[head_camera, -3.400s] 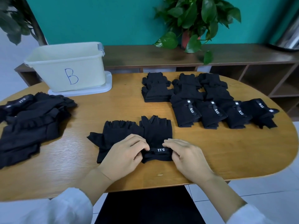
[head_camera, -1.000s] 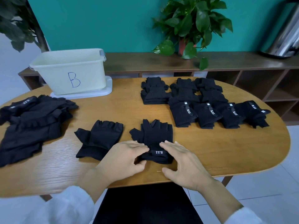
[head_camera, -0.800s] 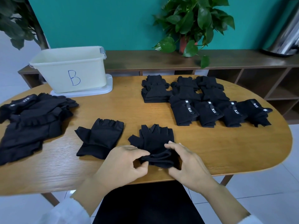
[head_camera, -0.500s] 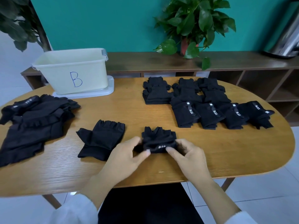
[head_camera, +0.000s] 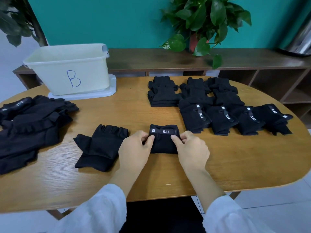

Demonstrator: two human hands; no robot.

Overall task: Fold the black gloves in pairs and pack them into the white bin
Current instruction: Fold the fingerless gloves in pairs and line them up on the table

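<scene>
Gloves lie in three groups across the oval wooden table [head_camera: 235,158], the largest thing in view. A loose heap of unfolded gloves [head_camera: 32,128] spreads over its left end. Rows of folded glove bundles [head_camera: 217,105] cover the far right part, several showing a white "5.11" mark. The white bin [head_camera: 70,68], marked with a blue letter B, stands on a white lid [head_camera: 111,91] at the far left of the table, well apart from the hands; what it holds cannot be seen. Behind the table runs a dark wooden shelf unit [head_camera: 168,58] with a potted plant [head_camera: 207,22] on top, against a teal wall.

A single flat glove [head_camera: 101,147] lies open just left of the hands, nothing on it. Between it and the bundles sits the folded glove [head_camera: 164,140], doubled over so its "5.11" strap faces up on the far edge. The left hand [head_camera: 134,148] pinches its left side with curled fingers and thumb. The right hand [head_camera: 191,148] pinches its right side the same way. The two hands are a little apart, the folded glove between them.
</scene>
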